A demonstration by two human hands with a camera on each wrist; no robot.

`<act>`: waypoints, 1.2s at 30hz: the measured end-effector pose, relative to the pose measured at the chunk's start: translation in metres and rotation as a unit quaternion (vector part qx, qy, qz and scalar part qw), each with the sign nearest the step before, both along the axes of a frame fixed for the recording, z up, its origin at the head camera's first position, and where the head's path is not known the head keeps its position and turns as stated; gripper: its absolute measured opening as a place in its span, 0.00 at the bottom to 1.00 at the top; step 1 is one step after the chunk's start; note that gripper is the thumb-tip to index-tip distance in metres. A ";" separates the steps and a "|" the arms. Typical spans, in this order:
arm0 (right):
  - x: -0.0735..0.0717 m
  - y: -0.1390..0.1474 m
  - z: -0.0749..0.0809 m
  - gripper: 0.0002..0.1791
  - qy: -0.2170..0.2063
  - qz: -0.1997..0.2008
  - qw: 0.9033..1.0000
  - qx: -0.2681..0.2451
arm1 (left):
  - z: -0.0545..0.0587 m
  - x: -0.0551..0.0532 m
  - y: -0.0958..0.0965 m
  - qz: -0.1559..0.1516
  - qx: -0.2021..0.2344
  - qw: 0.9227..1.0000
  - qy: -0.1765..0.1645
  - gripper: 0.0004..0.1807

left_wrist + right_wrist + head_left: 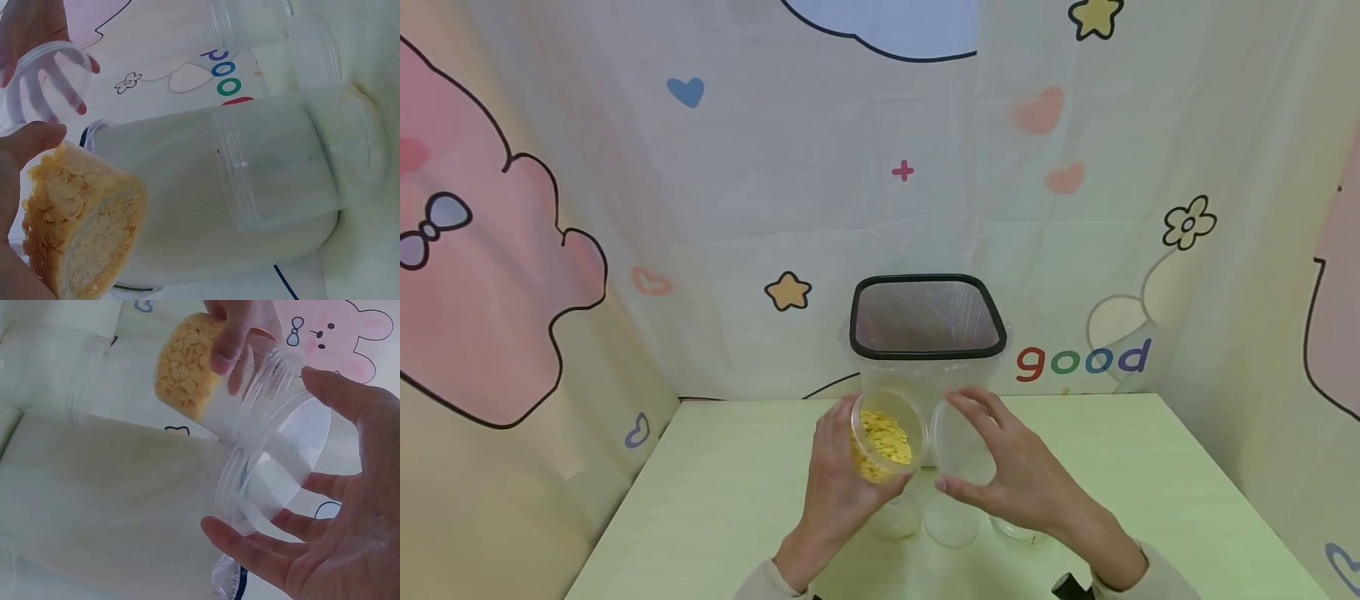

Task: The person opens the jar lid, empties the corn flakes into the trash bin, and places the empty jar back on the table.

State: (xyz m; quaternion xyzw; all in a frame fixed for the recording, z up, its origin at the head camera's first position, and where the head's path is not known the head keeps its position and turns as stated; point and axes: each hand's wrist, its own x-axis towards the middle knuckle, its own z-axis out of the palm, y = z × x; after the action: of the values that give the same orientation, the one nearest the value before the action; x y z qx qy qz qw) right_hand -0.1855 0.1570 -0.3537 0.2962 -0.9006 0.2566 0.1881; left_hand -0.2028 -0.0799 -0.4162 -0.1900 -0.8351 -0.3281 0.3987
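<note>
My left hand (835,479) grips a clear plastic jar (917,417) partly filled with yellow flakes (883,437). The jar is tilted, its open mouth turned toward the head camera and to the right. My right hand (1033,471) holds a clear round lid (294,456) by its rim, thumb and fingers spread round the edge. In the right wrist view, the lid is close beside the jar's mouth; whether they touch I cannot tell. The flakes (81,219) lie against the jar's bottom and one side in the left wrist view.
Behind my hands stands a bin with a black rim (928,354) and a clear liner. On the table (722,492) below are a clear jar (275,162), a loose lid (952,525) and another jar (250,25). Printed cloth (820,167) walls in the back and sides.
</note>
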 end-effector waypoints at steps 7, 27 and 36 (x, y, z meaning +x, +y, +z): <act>0.003 -0.004 -0.018 0.49 -0.009 -0.009 1.000 0.016 | -0.001 0.003 -0.012 0.019 0.007 1.000 -0.020 0.63; 0.011 -0.031 -0.041 0.48 -0.051 0.004 0.998 0.043 | -0.012 0.006 -0.055 0.057 0.024 0.998 -0.010 0.63; 0.013 -0.051 -0.050 0.46 -0.044 0.031 0.997 0.056 | -0.014 0.010 -0.074 0.076 0.023 0.997 -0.010 0.63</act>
State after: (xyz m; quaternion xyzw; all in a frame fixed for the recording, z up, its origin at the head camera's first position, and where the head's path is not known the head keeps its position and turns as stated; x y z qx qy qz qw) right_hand -0.1729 0.1063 -0.4034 0.3226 -0.9113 0.2242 0.1235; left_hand -0.1933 -0.1537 -0.4302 -0.1137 -0.8431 -0.3182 0.4183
